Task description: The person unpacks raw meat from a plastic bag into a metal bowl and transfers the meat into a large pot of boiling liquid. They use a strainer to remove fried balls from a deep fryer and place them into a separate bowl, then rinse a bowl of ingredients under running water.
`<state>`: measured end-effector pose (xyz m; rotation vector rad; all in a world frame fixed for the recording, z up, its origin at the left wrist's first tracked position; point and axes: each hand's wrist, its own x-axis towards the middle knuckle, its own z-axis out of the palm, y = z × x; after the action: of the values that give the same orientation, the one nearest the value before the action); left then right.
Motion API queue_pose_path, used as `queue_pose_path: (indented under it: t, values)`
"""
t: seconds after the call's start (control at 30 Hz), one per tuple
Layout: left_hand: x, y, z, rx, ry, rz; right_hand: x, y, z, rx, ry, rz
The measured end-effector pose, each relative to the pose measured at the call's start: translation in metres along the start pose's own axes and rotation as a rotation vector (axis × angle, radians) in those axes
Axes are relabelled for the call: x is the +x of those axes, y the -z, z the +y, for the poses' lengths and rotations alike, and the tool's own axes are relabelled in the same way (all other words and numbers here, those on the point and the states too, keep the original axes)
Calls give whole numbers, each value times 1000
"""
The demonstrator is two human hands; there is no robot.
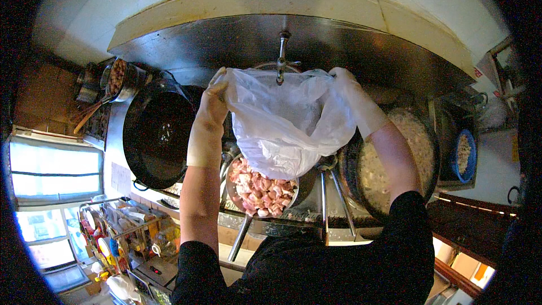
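Observation:
My left hand [217, 87], in a pale glove, grips the left edge of a translucent white plastic bag [281, 131]. The bag's right edge is held in my right hand [345, 82], which is gloved too. Between my hands the bag hangs with its mouth spread, and its bottom covers part of a long-handled metal ladle or strainer [242, 237] heaped with chunks of raw meat [264, 192]. Behind the bag's top edge stands a metal faucet [281, 57]. What the bag holds cannot be told.
A large black wok [159, 135] sits at left, beside a metal pot [134, 82] of round brown pieces. At right a big wok [430, 156] holds cloudy, frothy liquid. Two metal handles [325, 203] [344, 203] rest by it. Further right is a blue basket [470, 156] with pale pieces.

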<state>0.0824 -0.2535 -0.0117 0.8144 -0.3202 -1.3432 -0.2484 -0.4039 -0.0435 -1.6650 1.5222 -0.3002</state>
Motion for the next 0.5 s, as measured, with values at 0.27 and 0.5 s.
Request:
queue_pose_path:
  t: [0.27, 0.5]
  values:
    - [-15, 11, 14, -468, 145, -114, -33, 25, -52, 235, 59, 68]
    - [-15, 11, 21, -3793, 1600, 718, -63, 55, -55, 542, 96, -138]
